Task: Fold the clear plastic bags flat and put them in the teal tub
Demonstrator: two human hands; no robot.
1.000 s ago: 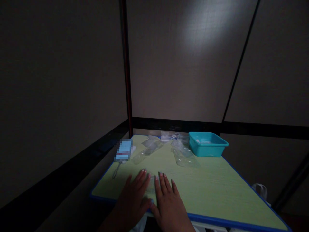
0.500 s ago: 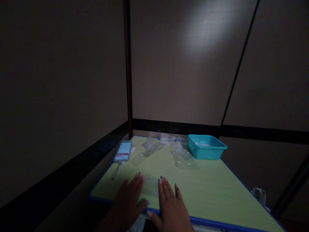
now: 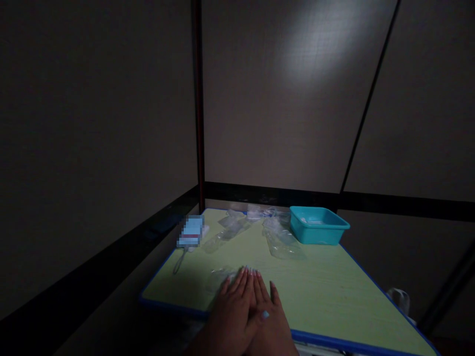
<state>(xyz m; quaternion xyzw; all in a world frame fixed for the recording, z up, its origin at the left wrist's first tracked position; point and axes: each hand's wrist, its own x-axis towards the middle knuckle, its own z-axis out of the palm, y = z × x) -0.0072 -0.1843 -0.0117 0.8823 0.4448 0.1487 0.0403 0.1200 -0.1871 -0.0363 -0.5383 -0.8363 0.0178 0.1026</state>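
Near the front edge of the green table, my left hand (image 3: 232, 316) lies flat with its fingers stretched out, its thumb crossing over my right hand. My right hand (image 3: 269, 321) is beside it, also flat, fingers extended and fingertips touching the left ones. A clear plastic bag (image 3: 218, 278) lies under and to the left of my left fingers; part of it is hidden. Farther back are more clear plastic bags, one at centre left (image 3: 226, 235) and one at centre right (image 3: 282, 242).
A turquoise basin (image 3: 319, 232) stands at the table's back right. A phone-like device (image 3: 191, 231) with a strap lies at the left edge. The blue-edged table (image 3: 334, 291) meets dark-trimmed walls. A whitish bag (image 3: 400, 299) is beyond the right edge.
My left hand has moved right across the plastic bag and now meets my right hand, its thumb over it. The bag's left part is now uncovered. My right hand has barely moved.
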